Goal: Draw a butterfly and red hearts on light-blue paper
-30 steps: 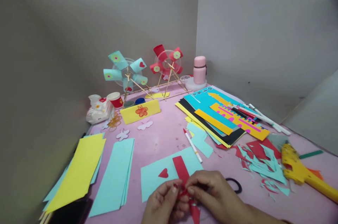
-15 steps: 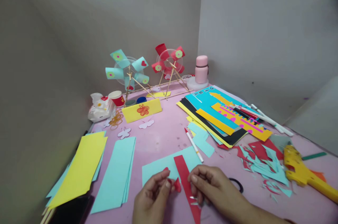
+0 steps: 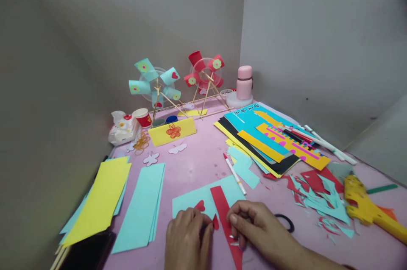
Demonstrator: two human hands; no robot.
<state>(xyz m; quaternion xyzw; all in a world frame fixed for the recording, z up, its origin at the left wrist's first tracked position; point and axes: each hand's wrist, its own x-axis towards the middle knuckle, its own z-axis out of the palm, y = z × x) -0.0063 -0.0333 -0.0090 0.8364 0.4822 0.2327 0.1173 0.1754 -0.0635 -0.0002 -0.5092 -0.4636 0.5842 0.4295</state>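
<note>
My left hand is palm down over the near edge of a light-blue paper sheet. A small red paper piece sticks out at its closed thumb and fingertips. Just beyond the fingers, a red paper heart shows on the sheet, partly covered. My right hand is curled around a pair of scissors; a dark handle loop shows to its right and silvery metal below its fingertips. Between the hands lies a red paper strip, overlapping the blue sheet.
Blue strips and yellow paper lie left. A marker, paper scraps and a yellow glue gun are right. Behind stand a blue-bladed wheel, a red-bladed wheel and a pink flask.
My left hand has turned palm down and lowered to the sheet, with the heart now showing past its fingers. The right hand has barely moved.
</note>
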